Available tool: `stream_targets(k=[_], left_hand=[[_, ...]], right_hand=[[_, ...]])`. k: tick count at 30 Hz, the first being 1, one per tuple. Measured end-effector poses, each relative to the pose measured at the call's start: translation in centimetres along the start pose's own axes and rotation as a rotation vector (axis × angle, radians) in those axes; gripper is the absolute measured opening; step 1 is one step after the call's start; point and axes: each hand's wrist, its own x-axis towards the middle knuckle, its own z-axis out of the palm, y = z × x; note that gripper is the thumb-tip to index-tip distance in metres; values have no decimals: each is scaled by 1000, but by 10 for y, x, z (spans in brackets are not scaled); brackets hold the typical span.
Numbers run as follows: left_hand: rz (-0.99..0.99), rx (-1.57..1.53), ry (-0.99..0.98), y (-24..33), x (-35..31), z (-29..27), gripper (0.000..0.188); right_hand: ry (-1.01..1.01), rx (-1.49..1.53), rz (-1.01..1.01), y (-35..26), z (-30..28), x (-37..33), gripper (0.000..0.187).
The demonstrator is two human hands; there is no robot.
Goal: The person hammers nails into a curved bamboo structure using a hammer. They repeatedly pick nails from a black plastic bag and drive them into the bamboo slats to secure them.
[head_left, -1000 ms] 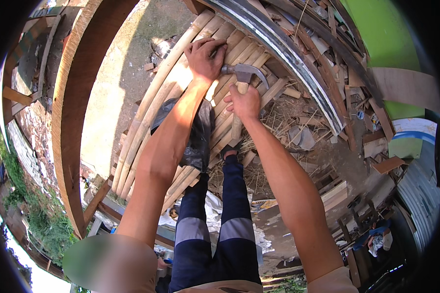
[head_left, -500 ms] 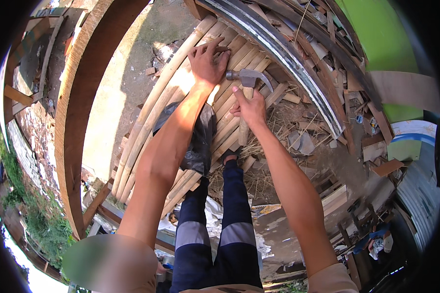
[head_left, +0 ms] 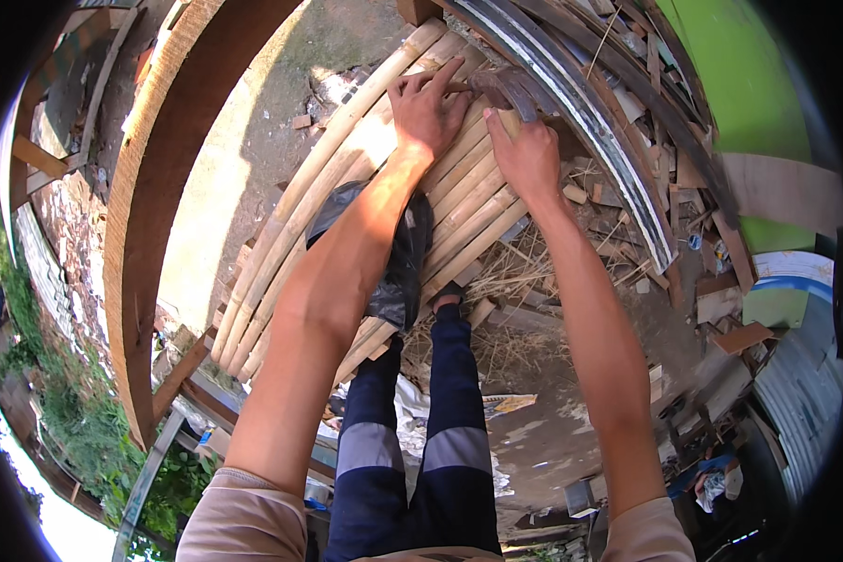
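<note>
A claw hammer (head_left: 508,92) with a dark metal head and a pale wooden handle is gripped by my right hand (head_left: 531,159), thumb lying along the handle. Its head is over the far end of a row of bamboo poles (head_left: 468,192), close to my left fingertips. My left hand (head_left: 428,112) rests on the poles with its fingers apart, the index finger stretched out. No nail can be made out there. Under my left forearm, a black plastic bag (head_left: 407,267) lies over the poles, partly hidden.
A thick curved-looking wooden beam (head_left: 140,215) rises at left. Beyond the poles runs a dark bar with a white stripe (head_left: 595,117). Scrap wood (head_left: 628,220) and dry straw (head_left: 525,267) litter the ground at right. Corrugated metal sheet (head_left: 796,393) stands far right.
The hammer and my right hand have moved away from me and to the right, nearer the poles' far end. My left hand has shifted slightly right along with the view.
</note>
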Motion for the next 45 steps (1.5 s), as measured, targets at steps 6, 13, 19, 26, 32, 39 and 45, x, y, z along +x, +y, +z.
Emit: stream_targets(k=[6,13,19,26,32,39,45], left_hand=[[-38,-42,-5,1,-1,0,52],[-40,-31,-27,0,0,-2,49],[-52,-13,-50,3,2,-6,48],[-51,-15,-39,2,-3,-5,46],[-36,-35,-30,4,1,-5,45],[-42,-13,-58,6,2,-6,43],[-41,-40,-70,6,2,-5,42]], right_hand=[[61,-12,-64,1,4,5,55],[93,-53,-97,1,4,6,51],[-58,-118,49,-13,-5,11,39],[-42,-86,-10,-5,5,11,41],[-14,-92,-24,0,7,8,39],[55,-84,-75,6,10,1,39],[128,13,-77,15,19,-10,38]])
